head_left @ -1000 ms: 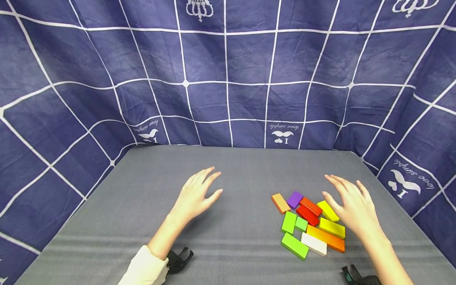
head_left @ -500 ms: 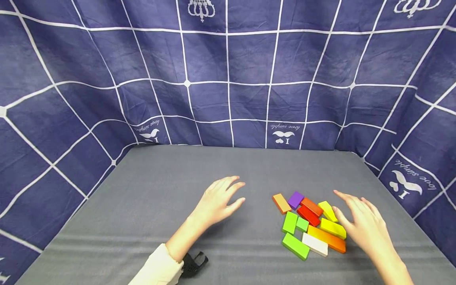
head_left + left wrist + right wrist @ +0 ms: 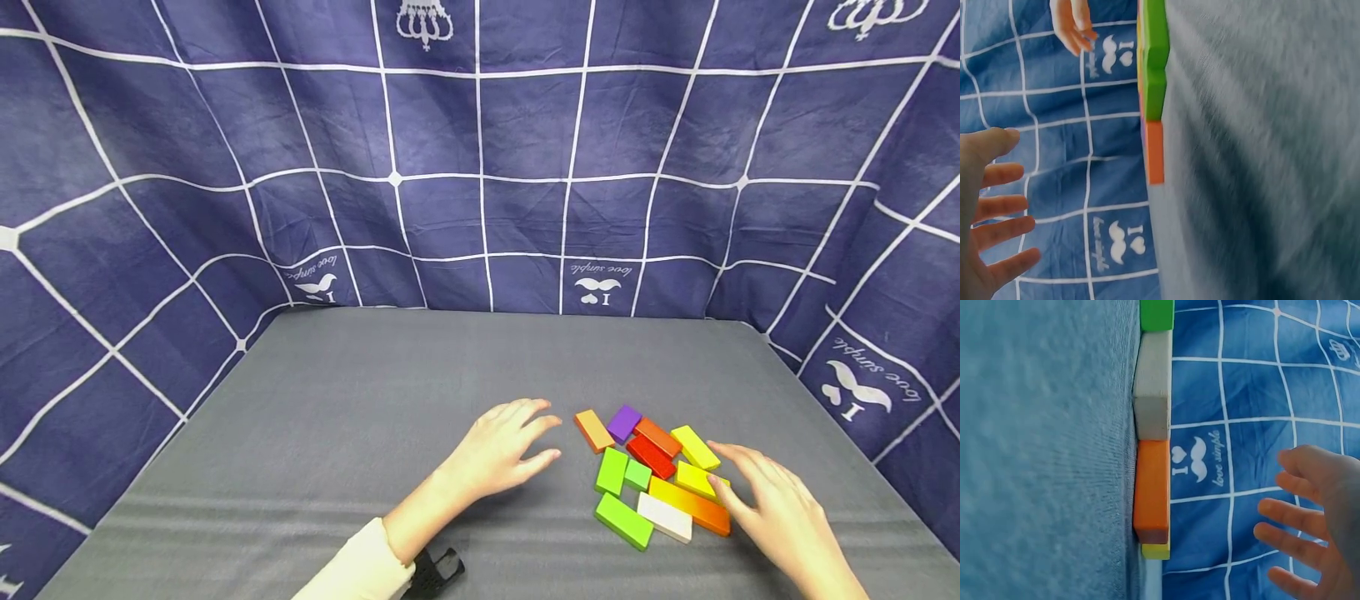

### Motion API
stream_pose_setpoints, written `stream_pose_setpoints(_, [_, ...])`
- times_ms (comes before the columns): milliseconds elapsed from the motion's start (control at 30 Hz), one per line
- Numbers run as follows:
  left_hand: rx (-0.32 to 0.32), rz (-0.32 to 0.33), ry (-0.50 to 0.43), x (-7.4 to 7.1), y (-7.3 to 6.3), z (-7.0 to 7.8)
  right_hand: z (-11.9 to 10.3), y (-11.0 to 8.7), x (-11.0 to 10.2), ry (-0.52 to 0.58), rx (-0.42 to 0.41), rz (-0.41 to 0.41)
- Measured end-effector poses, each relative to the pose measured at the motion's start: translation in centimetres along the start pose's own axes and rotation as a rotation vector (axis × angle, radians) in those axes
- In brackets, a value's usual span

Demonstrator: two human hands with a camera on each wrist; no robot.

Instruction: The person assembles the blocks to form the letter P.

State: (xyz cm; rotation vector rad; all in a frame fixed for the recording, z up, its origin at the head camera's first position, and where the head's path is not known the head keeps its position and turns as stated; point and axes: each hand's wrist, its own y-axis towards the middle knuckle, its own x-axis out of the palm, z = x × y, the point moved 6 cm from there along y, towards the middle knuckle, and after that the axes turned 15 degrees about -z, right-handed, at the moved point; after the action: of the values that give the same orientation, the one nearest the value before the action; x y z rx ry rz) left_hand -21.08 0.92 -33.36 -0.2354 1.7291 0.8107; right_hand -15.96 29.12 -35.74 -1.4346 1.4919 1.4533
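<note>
Several coloured blocks lie in a flat cluster on the right of the grey table. Among them are an orange block (image 3: pixel 594 431), a purple block (image 3: pixel 624 424), a red block (image 3: pixel 651 457), a white block (image 3: pixel 664 517), a long yellow-orange block (image 3: pixel 690 505) and a green block (image 3: pixel 624 522). Left of the cluster, my left hand (image 3: pixel 502 450) hovers with fingers spread and holds nothing. Over the right edge of the cluster is my right hand (image 3: pixel 780 508), fingers apart, near a yellow block (image 3: pixel 697 479). Whether its fingertips touch that block, I cannot tell. Both hands appear empty in the wrist views.
The grey cloth table (image 3: pixel 360 400) stretches left and behind the blocks. A blue curtain (image 3: pixel 517 125) with white grid lines surrounds its back and sides. A black wrist mount (image 3: pixel 435 573) sits under the left sleeve (image 3: pixel 363 562).
My left hand has moved right and nearer, towards the orange block. My right hand has come lower and nearer, down to the cluster's right edge. The blocks keep their places.
</note>
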Motion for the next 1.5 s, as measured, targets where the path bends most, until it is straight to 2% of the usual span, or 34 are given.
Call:
stream_pose_setpoints(200, [0.05, -0.015, -0.015, 0.7, 0.5, 1.7, 0.3, -0.7, 0.5, 0.007, -0.001, -0.004])
stream_pose_setpoints(500, [0.079, -0.073, -0.034, 1.8, 1.1, 3.3, 0.2, -1.2, 2.0, 0.004, -0.022, -0.027])
stream_pose_setpoints(700, [0.099, -0.147, -0.084, 3.1, 1.2, 4.0, 0.4, -1.2, 2.9, 0.026, -0.011, -0.09])
stream_pose_setpoints(867, [0.109, -0.213, -0.165, 4.1, 1.2, 4.4, 0.4, -1.4, 3.3, 0.0, -0.046, -0.083])
stream_pose_setpoints(1100, [0.154, -0.247, -0.166, 5.5, 1.0, 5.7, 0.4, -1.6, 4.0, -0.015, -0.076, -0.098])
stream_pose_setpoints(1167, [0.165, -0.292, -0.185, 6.1, 0.9, 6.1, 0.3, -1.5, 4.2, -0.025, -0.074, -0.121])
stream_pose_setpoints(1267, [0.176, -0.395, -0.216, 7.1, 0.7, 6.5, 0.3, -1.3, 4.7, -0.014, -0.045, -0.192])
stream_pose_setpoints(1367, [0.198, -0.478, -0.189, 7.8, 0.5, 6.9, 0.5, -1.1, 5.0, 0.013, -0.014, -0.257])
stream_pose_setpoints(1433, [0.218, -0.493, -0.143, 8.1, 0.4, 7.1, 0.5, -1.1, 5.0, 0.015, -0.009, -0.267])
stream_pose_setpoints(1500, [0.233, -0.487, -0.093, 8.2, 0.4, 7.2, 0.4, -1.0, 4.9, -0.015, -0.024, -0.237])
